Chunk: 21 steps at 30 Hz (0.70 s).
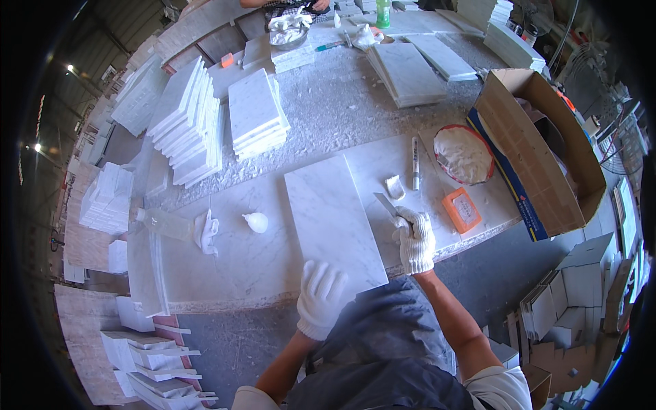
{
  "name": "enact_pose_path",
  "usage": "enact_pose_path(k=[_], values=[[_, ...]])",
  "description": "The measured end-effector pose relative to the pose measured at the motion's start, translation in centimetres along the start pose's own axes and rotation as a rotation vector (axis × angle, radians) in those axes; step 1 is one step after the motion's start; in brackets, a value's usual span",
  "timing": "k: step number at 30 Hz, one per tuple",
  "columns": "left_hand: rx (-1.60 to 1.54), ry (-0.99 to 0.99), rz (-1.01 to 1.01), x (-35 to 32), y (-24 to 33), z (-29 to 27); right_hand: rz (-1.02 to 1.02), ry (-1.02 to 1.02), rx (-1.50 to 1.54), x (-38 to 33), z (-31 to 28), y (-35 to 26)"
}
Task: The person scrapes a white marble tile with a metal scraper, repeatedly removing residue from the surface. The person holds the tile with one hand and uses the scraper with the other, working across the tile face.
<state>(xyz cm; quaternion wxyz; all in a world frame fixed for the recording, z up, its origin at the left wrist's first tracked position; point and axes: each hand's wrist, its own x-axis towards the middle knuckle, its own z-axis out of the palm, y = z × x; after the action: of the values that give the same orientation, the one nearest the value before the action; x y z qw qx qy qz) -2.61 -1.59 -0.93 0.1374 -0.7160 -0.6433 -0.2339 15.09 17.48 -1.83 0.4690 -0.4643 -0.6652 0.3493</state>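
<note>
A white marble tile (331,212) with faint grey veins lies at a slant on the work slab in front of me. My left hand (321,297), in a white knit glove, rests on the tile's near left corner with fingers stretched out. Just off the tile's right edge, my gloved right hand (415,242) is closed around a putty knife (386,203); its flat metal blade points up and left, while the handle is mostly hidden by my fingers. Close to the blade lie a small white scrap piece (395,187) and a marker pen (415,164).
An orange box (462,210) and a red-rimmed bowl of white paste (444,137) sit to the right, beside a large cardboard box (506,130). Leftward are a squeeze bulb (256,222) and a clear bottle (164,224). Tile stacks (256,113) stand behind; another person (318,5) is at the far side.
</note>
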Motion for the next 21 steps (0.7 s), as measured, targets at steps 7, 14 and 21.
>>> enact_pose_path(k=[7, 14, 21], values=[[-0.020, 0.007, -0.009, 0.0, 0.1, -0.3, -0.060, 0.027, -0.011, -0.1, 0.4, 0.7], [0.054, 0.147, -0.025, 2.2, 0.2, 2.1, -0.223, 0.076, -0.119, 0.1, 0.2, 0.8], [-0.012, 0.049, -0.015, 3.3, -1.1, 2.9, -0.069, 0.051, 0.075, 0.5, -0.5, 0.2]])
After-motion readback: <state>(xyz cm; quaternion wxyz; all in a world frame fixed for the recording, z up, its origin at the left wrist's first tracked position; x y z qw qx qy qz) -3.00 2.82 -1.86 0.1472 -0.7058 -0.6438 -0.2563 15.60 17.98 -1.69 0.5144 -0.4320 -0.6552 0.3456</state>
